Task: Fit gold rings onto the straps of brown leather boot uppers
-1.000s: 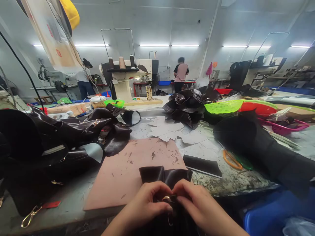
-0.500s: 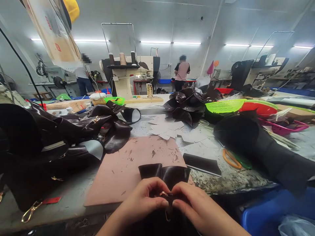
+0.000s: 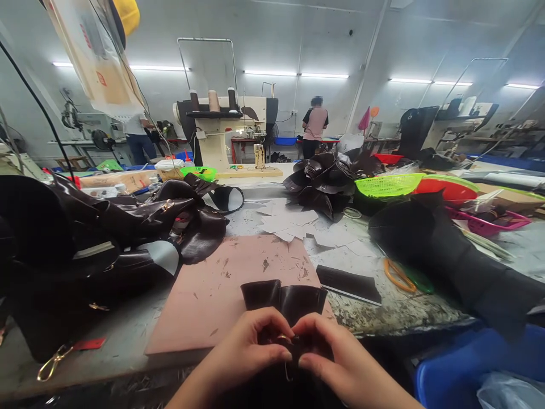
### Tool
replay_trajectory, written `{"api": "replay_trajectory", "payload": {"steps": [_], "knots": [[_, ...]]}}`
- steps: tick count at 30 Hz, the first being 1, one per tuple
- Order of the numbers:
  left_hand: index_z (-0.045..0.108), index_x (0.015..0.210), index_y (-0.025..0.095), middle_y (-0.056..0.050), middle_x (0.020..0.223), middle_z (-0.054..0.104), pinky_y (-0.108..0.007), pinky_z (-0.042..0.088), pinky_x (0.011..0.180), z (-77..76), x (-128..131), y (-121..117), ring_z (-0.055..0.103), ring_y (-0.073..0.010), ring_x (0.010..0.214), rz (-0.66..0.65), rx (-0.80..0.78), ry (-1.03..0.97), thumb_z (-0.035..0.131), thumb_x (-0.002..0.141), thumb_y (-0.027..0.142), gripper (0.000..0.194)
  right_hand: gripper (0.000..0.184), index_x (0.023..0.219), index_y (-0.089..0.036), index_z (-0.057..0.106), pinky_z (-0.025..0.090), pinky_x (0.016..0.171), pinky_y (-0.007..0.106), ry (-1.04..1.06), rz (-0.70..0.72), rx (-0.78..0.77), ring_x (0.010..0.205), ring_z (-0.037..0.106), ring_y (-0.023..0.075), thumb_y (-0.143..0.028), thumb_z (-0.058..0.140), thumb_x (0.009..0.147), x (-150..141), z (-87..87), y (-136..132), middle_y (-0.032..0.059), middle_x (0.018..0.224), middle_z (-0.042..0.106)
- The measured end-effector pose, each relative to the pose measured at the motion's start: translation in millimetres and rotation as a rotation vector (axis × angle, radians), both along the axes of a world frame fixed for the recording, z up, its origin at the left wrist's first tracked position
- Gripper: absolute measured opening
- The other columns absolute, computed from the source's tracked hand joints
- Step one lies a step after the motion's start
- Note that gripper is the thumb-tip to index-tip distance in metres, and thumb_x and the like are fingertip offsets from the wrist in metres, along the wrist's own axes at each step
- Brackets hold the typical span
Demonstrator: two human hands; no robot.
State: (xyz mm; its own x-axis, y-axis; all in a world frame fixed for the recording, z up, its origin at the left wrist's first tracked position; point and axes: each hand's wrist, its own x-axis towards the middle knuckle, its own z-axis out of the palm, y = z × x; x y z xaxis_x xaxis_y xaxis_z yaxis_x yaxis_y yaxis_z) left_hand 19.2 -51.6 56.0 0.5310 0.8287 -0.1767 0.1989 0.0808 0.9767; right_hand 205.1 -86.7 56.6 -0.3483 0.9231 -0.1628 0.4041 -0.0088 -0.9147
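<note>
At the bench's front edge, a glossy dark brown leather piece (image 3: 301, 300) stands with its curved upper edges in front of the pink board. My left hand (image 3: 255, 346) and my right hand (image 3: 332, 349) meet over it, thumbs and fingertips curled inward in a pinch. Between them shows a bit of gold metal hardware (image 3: 284, 338) on dark leather, with a thin gold loop hanging below. The fingers hide most of the hardware, and the lower part of the leather fades into shadow.
Dark leather pieces with gold clasps (image 3: 55, 363) heap up on the left. White scraps (image 3: 289, 218), a dark strip (image 3: 349, 284) and an orange ring (image 3: 399, 275) lie beyond the pink board (image 3: 191, 307). A blue bin (image 3: 443, 369) stands low right. Sewing machines and two people are behind.
Both hands stay on the leather and hardware, with only small finger shifts. The gold hardware shows less between them. A person at the back left has moved slightly left.
</note>
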Motion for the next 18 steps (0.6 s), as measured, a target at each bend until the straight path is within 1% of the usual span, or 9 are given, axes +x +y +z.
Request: {"api": "replay_trajectory", "payload": {"steps": [2,3,4,6,8,10,12,15,18], "knots": [[0.056,0.072,0.017,0.004,0.068,0.054,-0.022,0.037,0.062,-0.9,-2.2,1.0,0.048,-0.0109,0.066,-0.015,-0.028,-0.029,0.065,0.061,0.012,0.016,0.019,0.089,-0.021,0.058,0.041,0.073,0.026,-0.021,-0.020,0.017,0.079,0.056,0.0166,-0.015,0.054,0.072,-0.7,-2.4,0.6,-0.0003,0.085,0.063],[0.054,0.073,0.017,0.004,0.069,0.054,-0.022,0.038,0.062,-1.8,-3.2,0.9,0.048,-0.0110,0.067,-0.015,-0.007,-0.037,0.065,0.063,0.014,0.015,0.016,0.086,-0.020,0.059,0.041,0.073,0.026,-0.020,-0.024,0.024,0.079,0.056,0.0167,-0.015,0.054,0.072,-0.4,-3.2,1.2,-0.0002,0.083,0.063],[0.052,0.072,0.017,0.003,0.072,0.054,-0.023,0.039,0.063,-2.8,-4.2,0.3,0.049,-0.0113,0.068,-0.012,0.049,-0.037,0.063,0.066,0.015,0.013,0.014,0.085,-0.020,0.059,0.041,0.073,0.027,-0.012,-0.028,0.025,0.079,0.055,0.0170,-0.016,0.054,0.072,0.2,-3.7,2.0,-0.0001,0.082,0.062],[0.050,0.071,0.018,-0.001,0.082,0.056,-0.023,0.042,0.066,-4.6,-5.2,-2.3,0.052,-0.0123,0.074,-0.018,0.244,0.003,0.055,0.075,0.014,0.007,0.011,0.084,-0.020,0.058,0.041,0.073,0.027,0.012,-0.033,0.012,0.080,0.054,0.0172,-0.019,0.054,0.074,2.1,-3.8,4.0,0.0003,0.082,0.061],[0.051,0.071,0.018,-0.004,0.088,0.056,-0.023,0.043,0.067,-5.4,-4.6,-6.4,0.054,-0.0126,0.078,-0.033,0.482,0.086,0.046,0.081,0.012,0.013,0.008,0.082,-0.019,0.056,0.040,0.071,0.026,0.027,-0.030,-0.010,0.079,0.053,0.0168,-0.021,0.053,0.075,4.0,-2.5,6.3,0.0000,0.079,0.058],[0.054,0.075,0.018,-0.004,0.085,0.057,-0.023,0.045,0.066,-5.1,-2.4,-10.5,0.055,-0.0130,0.076,-0.041,0.670,0.184,0.040,0.085,0.011,0.019,0.005,0.079,-0.020,0.053,0.040,0.069,0.026,0.019,-0.014,-0.011,0.076,0.050,0.0160,-0.021,0.053,0.075,5.1,-0.7,8.1,-0.0009,0.077,0.055],[0.055,0.077,0.018,-0.004,0.078,0.059,-0.023,0.046,0.064,-3.9,0.6,-13.8,0.055,-0.0134,0.073,-0.008,0.804,0.254,0.038,0.086,0.010,0.021,0.004,0.077,-0.020,0.051,0.039,0.067,0.025,-0.009,0.005,0.003,0.075,0.048,0.0152,-0.020,0.053,0.073,5.3,0.6,9.4,-0.0019,0.075,0.053],[0.055,0.079,0.018,-0.004,0.077,0.061,-0.023,0.047,0.063,-3.0,4.1,-15.9,0.056,-0.0136,0.071,0.019,0.902,0.297,0.039,0.083,0.006,0.020,0.005,0.074,-0.020,0.048,0.038,0.065,0.024,-0.017,0.008,0.017,0.072,0.047,0.0144,-0.023,0.050,0.076,3.8,0.2,10.4,-0.0023,0.072,0.051],[0.055,0.081,0.018,-0.004,0.081,0.063,-0.023,0.048,0.066,-4.7,5.0,-15.4,0.057,-0.0133,0.074,-0.004,0.910,0.265,0.041,0.083,0.006,0.019,0.017,0.072,-0.019,0.049,0.038,0.065,0.025,-0.014,-0.020,0.083,0.071,0.048,0.0146,-0.032,0.046,0.083,1.8,-2.7,11.1,-0.0010,0.072,0.052]]}}
